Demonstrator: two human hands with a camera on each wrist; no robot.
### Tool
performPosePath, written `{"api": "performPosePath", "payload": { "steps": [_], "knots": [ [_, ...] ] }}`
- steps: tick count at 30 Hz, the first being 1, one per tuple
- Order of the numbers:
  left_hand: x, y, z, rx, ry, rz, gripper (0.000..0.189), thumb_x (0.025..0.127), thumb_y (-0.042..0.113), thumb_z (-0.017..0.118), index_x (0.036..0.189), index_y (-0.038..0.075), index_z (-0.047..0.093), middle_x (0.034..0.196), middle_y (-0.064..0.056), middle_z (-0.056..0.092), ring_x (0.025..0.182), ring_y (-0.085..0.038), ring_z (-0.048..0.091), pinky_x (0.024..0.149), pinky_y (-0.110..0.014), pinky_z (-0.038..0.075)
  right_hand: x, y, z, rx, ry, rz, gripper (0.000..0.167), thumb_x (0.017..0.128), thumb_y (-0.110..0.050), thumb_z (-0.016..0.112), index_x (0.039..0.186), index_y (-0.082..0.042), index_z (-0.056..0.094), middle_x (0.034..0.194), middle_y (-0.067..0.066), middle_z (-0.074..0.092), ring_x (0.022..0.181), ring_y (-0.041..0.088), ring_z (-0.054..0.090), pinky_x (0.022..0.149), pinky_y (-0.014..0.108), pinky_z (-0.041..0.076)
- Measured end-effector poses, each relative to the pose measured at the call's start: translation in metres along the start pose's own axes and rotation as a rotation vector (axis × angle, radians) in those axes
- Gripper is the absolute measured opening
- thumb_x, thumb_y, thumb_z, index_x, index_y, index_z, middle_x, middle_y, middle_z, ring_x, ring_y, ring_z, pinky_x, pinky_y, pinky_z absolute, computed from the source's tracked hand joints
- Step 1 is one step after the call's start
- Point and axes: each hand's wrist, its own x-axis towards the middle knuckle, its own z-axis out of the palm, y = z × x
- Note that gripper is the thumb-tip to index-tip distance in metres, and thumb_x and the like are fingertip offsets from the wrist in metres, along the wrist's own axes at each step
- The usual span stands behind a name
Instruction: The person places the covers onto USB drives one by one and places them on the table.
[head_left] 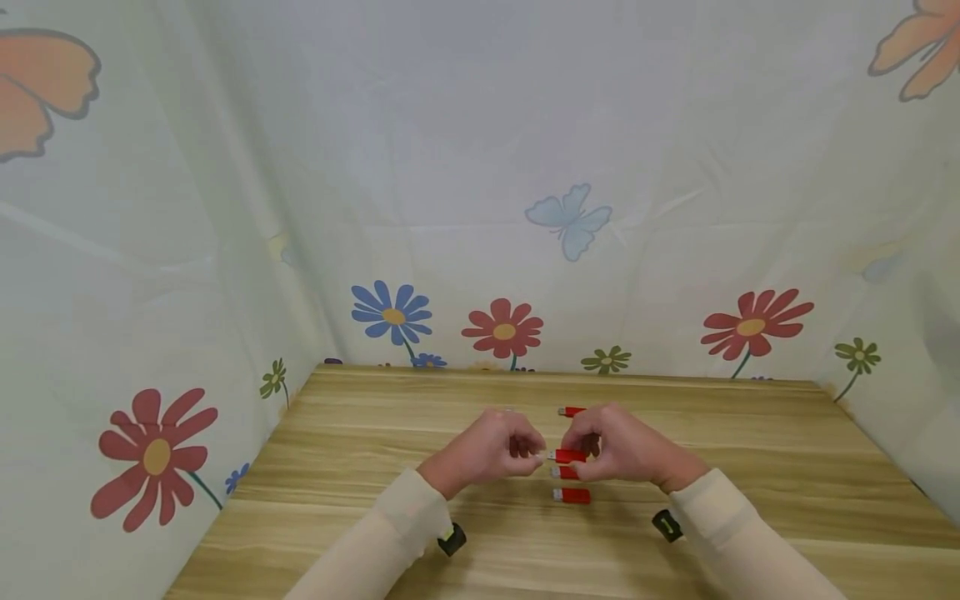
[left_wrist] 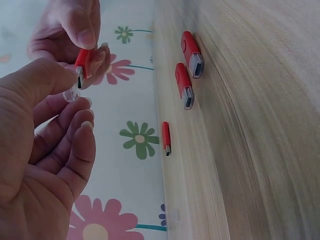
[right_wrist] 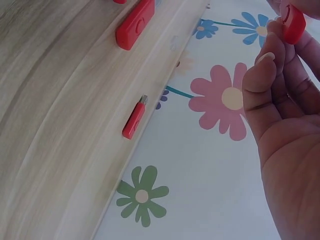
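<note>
My right hand (head_left: 622,447) pinches a red USB stick (left_wrist: 83,64), its metal plug bare and pointing toward my left hand (head_left: 491,450). Between the thumb and fingers of the left hand is a small clear cap (left_wrist: 70,94), close to that plug; whether they touch I cannot tell. Below the hands on the table lie two red USB sticks with clear caps on, a nearer one (head_left: 574,496) and one (left_wrist: 184,85) partly hidden by the right hand in the head view. Farther back lies another red USB stick (left_wrist: 166,138) with its plug uncovered.
The wooden table (head_left: 360,517) ends at a white cloth backdrop (head_left: 450,167) printed with flowers and butterflies. A faint clear piece (right_wrist: 174,43) lies near the table's back edge. Small black devices (head_left: 452,540) sit at both wrists.
</note>
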Motion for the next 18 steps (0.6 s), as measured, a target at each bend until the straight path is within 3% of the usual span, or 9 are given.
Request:
{"api": "performPosePath", "payload": {
  "steps": [18],
  "knots": [
    [0.0033, -0.0042, 0.0045, -0.013, 0.004, 0.018, 0.011, 0.09, 0.016, 0.08, 0.1, 0.012, 0.081, 0.089, 0.007, 0.071, 0.076, 0.0, 0.059, 0.071, -0.013, 0.053, 0.0014, -0.0001, 0.001, 0.018, -0.007, -0.01, 0.019, 0.082, -0.006, 0.078, 0.089, -0.023, 0.077, 0.084, -0.006, 0.072, 0.069, 0.022, 0.066, 0.063, 0.031, 0.059]
  ]
}}
